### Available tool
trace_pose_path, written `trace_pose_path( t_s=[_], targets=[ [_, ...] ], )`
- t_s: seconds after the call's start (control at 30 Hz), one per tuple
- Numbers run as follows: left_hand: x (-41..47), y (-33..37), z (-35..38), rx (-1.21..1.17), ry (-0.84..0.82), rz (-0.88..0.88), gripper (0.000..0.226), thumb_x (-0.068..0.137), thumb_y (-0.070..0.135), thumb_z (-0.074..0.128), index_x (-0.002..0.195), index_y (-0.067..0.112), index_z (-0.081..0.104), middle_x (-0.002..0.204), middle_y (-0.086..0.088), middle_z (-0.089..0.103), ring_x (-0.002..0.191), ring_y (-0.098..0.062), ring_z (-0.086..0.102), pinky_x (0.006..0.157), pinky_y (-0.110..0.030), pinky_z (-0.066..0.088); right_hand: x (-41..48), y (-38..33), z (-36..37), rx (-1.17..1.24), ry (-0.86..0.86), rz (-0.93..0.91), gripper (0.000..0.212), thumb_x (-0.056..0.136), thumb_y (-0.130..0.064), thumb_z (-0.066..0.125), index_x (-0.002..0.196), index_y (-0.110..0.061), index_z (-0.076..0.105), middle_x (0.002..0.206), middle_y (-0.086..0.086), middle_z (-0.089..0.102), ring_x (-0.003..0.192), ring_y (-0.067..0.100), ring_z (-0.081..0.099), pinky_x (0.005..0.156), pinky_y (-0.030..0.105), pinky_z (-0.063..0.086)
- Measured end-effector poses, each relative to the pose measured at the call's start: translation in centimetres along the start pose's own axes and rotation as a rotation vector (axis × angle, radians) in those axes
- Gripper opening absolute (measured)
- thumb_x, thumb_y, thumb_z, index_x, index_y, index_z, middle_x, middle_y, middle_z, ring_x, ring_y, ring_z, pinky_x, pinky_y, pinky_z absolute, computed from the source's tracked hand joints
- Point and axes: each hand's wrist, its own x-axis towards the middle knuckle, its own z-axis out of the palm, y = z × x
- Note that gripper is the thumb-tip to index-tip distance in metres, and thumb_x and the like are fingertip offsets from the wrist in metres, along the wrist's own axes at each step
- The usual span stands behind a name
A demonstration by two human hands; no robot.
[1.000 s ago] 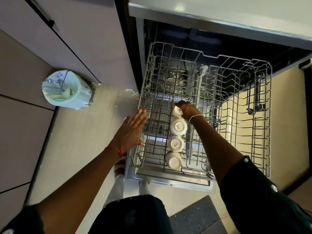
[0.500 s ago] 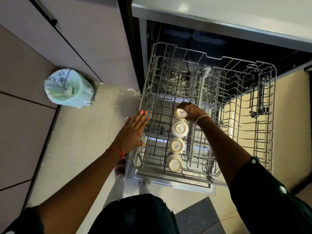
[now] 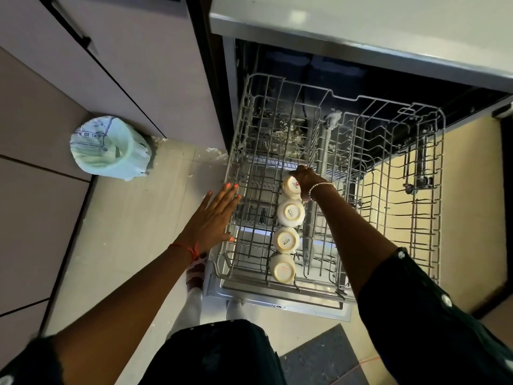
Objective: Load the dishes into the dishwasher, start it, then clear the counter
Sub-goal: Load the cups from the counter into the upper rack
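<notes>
The dishwasher's wire rack (image 3: 388, 168) is pulled out over the open door. A row of white cups stands upside down in its left half: the nearest cup (image 3: 282, 269), a second cup (image 3: 286, 240), a third cup (image 3: 291, 213). My right hand (image 3: 305, 177) grips the farthest cup (image 3: 291, 186), which is tilted in the row. My left hand (image 3: 215, 216) lies flat with straight fingers against the rack's left rim.
A small bin lined with a pale green bag (image 3: 111, 148) stands on the floor at the left by the cabinets (image 3: 133, 65). The counter edge (image 3: 361, 31) overhangs the dishwasher. A dark mat (image 3: 319, 357) lies by my feet. The rack's right half holds no dishes.
My right hand has shifted the farthest cup slightly, and its base now shows more. The left hand stays on the rack's rim.
</notes>
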Motion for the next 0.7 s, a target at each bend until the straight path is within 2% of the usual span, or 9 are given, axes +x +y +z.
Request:
trace_pose_path(
  t_s=[0.13, 0.27, 0.37, 0.43, 0.5, 0.53, 0.57, 0.63, 0.7],
  targets=[
    [0.0, -0.3, -0.7, -0.112, 0.049, -0.012, 0.103, 0.064, 0.042, 0.08, 0.143, 0.004, 0.026, 0.152, -0.013, 0.012, 0.138, -0.03, 0.005, 0.109, -0.047, 0.008, -0.9, -0.3, -0.2, 0.071, 0.049, 0.013, 0.087, 0.074, -0.002, 0.071, 0.145, -0.008, 0.021, 0.146, 0.018, 0.026, 0.136, 0.035, 0.027, 0.108, 0.04, 0.033],
    [-0.5, -1.5, -2.3, -0.151, 0.074, -0.034, 0.096, 0.071, 0.044, 0.073, 0.144, 0.007, 0.023, 0.153, -0.012, 0.012, 0.14, -0.026, 0.002, 0.111, -0.045, 0.004, -2.8, -1.5, -1.5, 0.145, 0.098, 0.054, 0.082, 0.078, 0.0, 0.065, 0.145, -0.006, 0.019, 0.151, 0.019, 0.019, 0.138, 0.032, 0.024, 0.112, 0.036, 0.027],
    [-1.0, -3.0, -3.2, -0.184, 0.125, -0.067, 0.087, 0.082, 0.048, 0.059, 0.147, 0.012, 0.014, 0.155, -0.012, 0.004, 0.139, -0.015, -0.023, 0.113, -0.04, -0.005, -4.2, -3.4, -2.3, 0.201, 0.15, 0.047, 0.066, 0.081, -0.007, 0.063, 0.14, -0.006, 0.034, 0.143, 0.018, 0.038, 0.129, 0.028, 0.041, 0.105, 0.032, 0.036],
    [-1.6, -4.1, -4.4, -0.186, 0.189, -0.066, 0.08, 0.086, 0.05, 0.052, 0.147, 0.011, 0.016, 0.155, -0.014, 0.005, 0.137, -0.012, -0.027, 0.112, -0.038, -0.006, -5.3, -5.7, -3.2, 0.203, 0.206, 0.027, 0.057, 0.084, -0.015, 0.061, 0.137, -0.01, 0.041, 0.137, 0.016, 0.046, 0.121, 0.029, 0.049, 0.1, 0.034, 0.041],
    [-2.4, -5.3, -5.9, -0.219, 0.181, -0.098, 0.076, 0.088, 0.04, 0.056, 0.146, 0.009, 0.018, 0.155, -0.013, 0.005, 0.139, -0.019, -0.016, 0.111, -0.034, -0.007, -6.4, -8.6, -4.5, 0.197, 0.27, 0.009, 0.049, 0.086, -0.019, 0.058, 0.132, -0.01, 0.046, 0.132, 0.016, 0.05, 0.117, 0.03, 0.052, 0.095, 0.032, 0.043],
    [-3.0, -6.0, -6.8, -0.232, 0.202, -0.102, 0.074, 0.087, 0.034, 0.06, 0.145, 0.007, 0.024, 0.154, -0.015, 0.011, 0.141, -0.025, -0.005, 0.112, -0.036, -0.002, -6.9, -10.2, -5.1, 0.191, 0.294, -0.003, 0.046, 0.086, -0.02, 0.057, 0.13, -0.009, 0.049, 0.131, 0.016, 0.052, 0.116, 0.03, 0.053, 0.093, 0.031, 0.043],
    [-3.6, -7.0, -7.8, -0.215, 0.233, -0.081, 0.07, 0.083, 0.03, 0.065, 0.14, 0.003, 0.033, 0.15, -0.019, 0.024, 0.141, -0.032, 0.013, 0.112, -0.041, 0.01, -7.5, -12.0, -5.9, 0.186, 0.312, -0.012, 0.044, 0.087, -0.021, 0.057, 0.129, -0.009, 0.05, 0.13, 0.016, 0.053, 0.116, 0.031, 0.053, 0.092, 0.031, 0.043],
    [-4.8, -9.1, -9.4, -0.135, 0.26, -0.021, 0.062, 0.074, 0.028, 0.068, 0.127, -0.001, 0.051, 0.133, -0.024, 0.049, 0.126, -0.04, 0.044, 0.101, -0.053, 0.034, -8.5, -15.4, -7.3, 0.184, 0.335, -0.018, 0.042, 0.087, -0.022, 0.055, 0.127, -0.009, 0.052, 0.127, 0.017, 0.055, 0.115, 0.032, 0.054, 0.092, 0.033, 0.044],
    [-6.4, -11.8, -11.1, -0.118, 0.28, 0.017, 0.058, 0.071, 0.026, 0.069, 0.12, -0.002, 0.056, 0.124, -0.023, 0.056, 0.117, -0.039, 0.053, 0.093, -0.056, 0.042, -9.5, -19.4, -8.7, 0.177, 0.348, -0.029, 0.039, 0.088, -0.022, 0.054, 0.124, -0.008, 0.054, 0.123, 0.019, 0.057, 0.114, 0.034, 0.054, 0.091, 0.035, 0.044]
  ],
)
